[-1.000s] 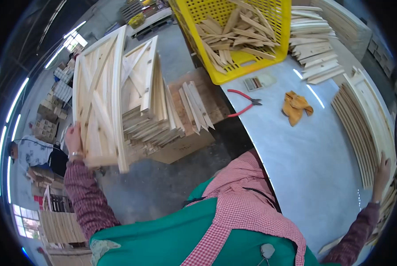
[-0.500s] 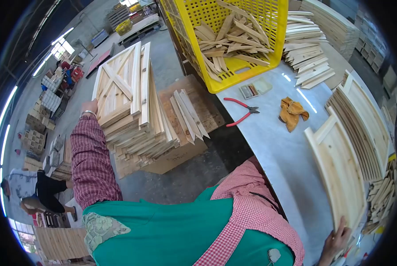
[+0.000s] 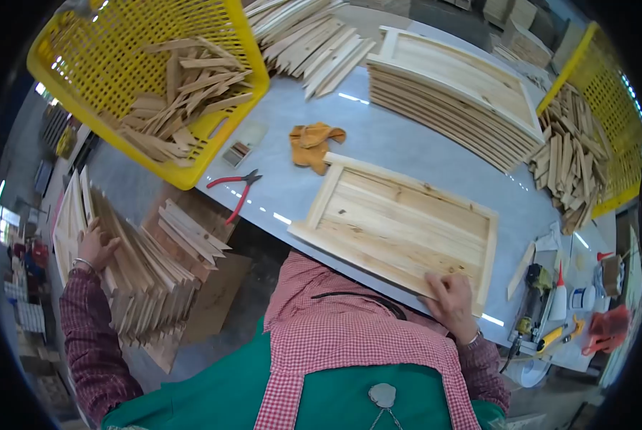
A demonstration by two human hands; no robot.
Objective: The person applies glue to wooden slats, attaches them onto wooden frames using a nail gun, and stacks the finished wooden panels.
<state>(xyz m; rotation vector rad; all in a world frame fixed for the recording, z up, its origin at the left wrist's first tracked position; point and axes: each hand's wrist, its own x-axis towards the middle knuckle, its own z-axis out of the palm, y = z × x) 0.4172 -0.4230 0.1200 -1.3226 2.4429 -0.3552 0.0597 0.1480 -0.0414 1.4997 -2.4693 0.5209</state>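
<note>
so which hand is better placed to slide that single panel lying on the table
Probably the right hand: it is at the near edge of the panel, touching it, while the left hand is off at the wooden stack.

No text, label, number or sign can be read.

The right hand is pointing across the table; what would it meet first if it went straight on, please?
The right hand would first run over the framed wooden panel it touches; beyond that, probably the orange cloth, though depth is hard to judge.
</note>
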